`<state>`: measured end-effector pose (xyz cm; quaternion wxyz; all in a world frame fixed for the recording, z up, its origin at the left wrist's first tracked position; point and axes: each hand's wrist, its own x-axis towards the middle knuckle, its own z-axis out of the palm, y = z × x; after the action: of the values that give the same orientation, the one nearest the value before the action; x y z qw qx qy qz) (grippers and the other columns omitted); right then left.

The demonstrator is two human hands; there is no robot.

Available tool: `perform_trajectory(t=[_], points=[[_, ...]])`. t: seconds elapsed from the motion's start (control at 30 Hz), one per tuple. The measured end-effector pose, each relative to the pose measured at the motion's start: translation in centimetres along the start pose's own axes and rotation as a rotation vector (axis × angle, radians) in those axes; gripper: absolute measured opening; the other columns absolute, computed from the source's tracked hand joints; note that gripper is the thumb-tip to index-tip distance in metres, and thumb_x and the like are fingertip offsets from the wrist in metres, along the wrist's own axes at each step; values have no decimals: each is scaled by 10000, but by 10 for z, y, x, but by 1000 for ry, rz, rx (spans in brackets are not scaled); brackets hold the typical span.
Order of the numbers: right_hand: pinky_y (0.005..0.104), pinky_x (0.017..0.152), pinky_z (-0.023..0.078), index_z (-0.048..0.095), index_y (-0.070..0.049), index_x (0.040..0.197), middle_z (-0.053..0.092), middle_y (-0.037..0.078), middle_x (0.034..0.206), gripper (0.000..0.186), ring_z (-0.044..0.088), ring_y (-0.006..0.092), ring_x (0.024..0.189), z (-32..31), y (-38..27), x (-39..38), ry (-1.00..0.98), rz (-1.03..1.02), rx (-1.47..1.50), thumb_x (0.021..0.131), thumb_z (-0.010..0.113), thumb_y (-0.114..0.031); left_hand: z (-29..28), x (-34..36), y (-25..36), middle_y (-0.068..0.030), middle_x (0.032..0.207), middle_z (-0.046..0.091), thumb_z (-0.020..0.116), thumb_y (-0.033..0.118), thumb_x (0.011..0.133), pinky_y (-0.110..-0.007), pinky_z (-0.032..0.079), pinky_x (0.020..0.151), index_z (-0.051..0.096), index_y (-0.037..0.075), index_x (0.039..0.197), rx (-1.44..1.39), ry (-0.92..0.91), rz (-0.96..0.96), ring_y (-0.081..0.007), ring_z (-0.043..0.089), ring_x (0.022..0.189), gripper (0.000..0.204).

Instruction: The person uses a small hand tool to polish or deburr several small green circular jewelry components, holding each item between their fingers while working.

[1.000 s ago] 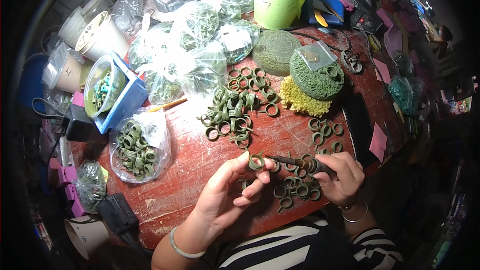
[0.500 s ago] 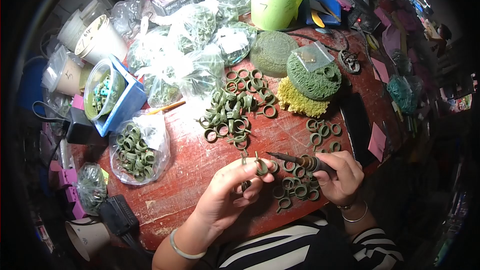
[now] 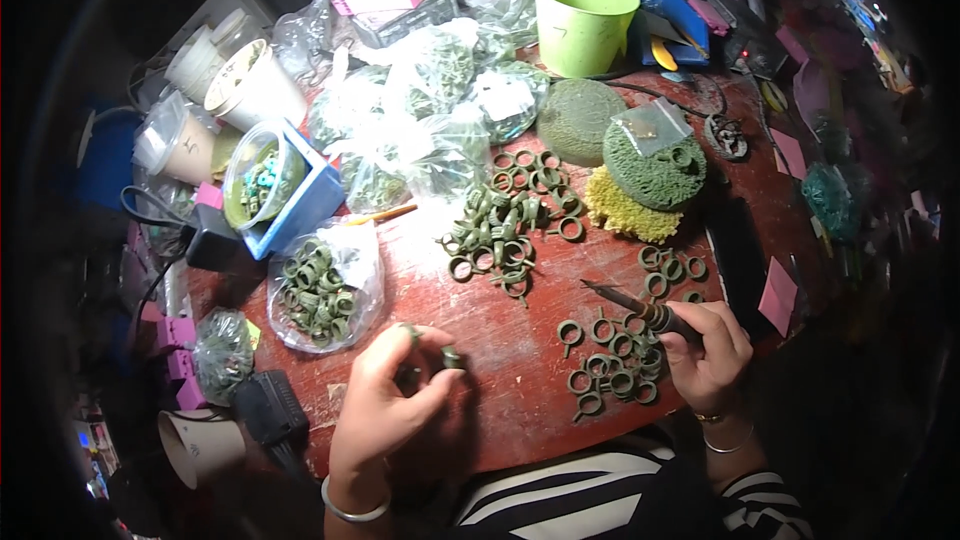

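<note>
Left hand (image 3: 385, 400) has a small green ring (image 3: 452, 358) pinched between thumb and fingers, held just over the surface (image 3: 515, 345). From my remote seat, I see the right hand (image 3: 710, 350) closed around a pen-shaped tool (image 3: 652, 314), its dark tip pointing left. Similar rings lie in a loose pile (image 3: 490, 230) mid-surface, in a cluster (image 3: 598, 365) below the tool, and in a clear bag (image 3: 362, 266) at left. The surface is red, scuffed and glaring white near the bulging plastic bags (image 3: 435, 155). Behind them stands a lime-green bucket (image 3: 585, 25); the room falls dark toward the sides.
</note>
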<state>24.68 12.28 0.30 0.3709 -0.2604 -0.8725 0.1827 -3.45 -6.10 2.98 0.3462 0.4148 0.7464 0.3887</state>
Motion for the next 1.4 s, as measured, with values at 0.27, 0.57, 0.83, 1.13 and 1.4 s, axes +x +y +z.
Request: perform_trajectory(t=[0.27,0.57,0.83,1.13,1.4], points=[[322,536,501,661,11,1091,630,127,867,282,638,247,655,1,-5,0,-45,38,10,921,746,-195,-27,-40,-28,-66,1061,545,748,-56,777,-251,473,831,674,-5,1049,242,311,-7,-140,557,940,286],[292,564,477,657,19,1090,626,125,869,248,627,216,690,6,-8,-4,-39,53,-3,957,708,-185,-29,-50,-37,-113,1132,530,779,10,772,-337,460,928,683,36,1050,342,397,31,-249,554,1068,295],[301,605,490,655,33,1100,626,127,888,228,617,215,713,10,-6,-4,-51,26,-25,947,711,-127,-31,-56,-46,-124,1253,497,803,28,785,-289,520,816,672,21,1117,486,438,106,-184,606,987,357],[305,634,501,650,41,1081,635,131,882,210,629,228,731,10,-7,-4,-63,36,-17,951,698,-116,-39,-67,-36,-124,1321,508,822,45,783,-281,534,818,657,20,1220,380,387,-42,-168,627,985,468],[302,636,499,650,43,1076,639,133,891,198,630,222,733,10,-7,-3,-64,32,-17,955,690,-108,-59,-76,-39,-138,1306,583,400,198,1094,-299,509,903,643,-42,1228,242,423,-30,-186,635,1046,366]])
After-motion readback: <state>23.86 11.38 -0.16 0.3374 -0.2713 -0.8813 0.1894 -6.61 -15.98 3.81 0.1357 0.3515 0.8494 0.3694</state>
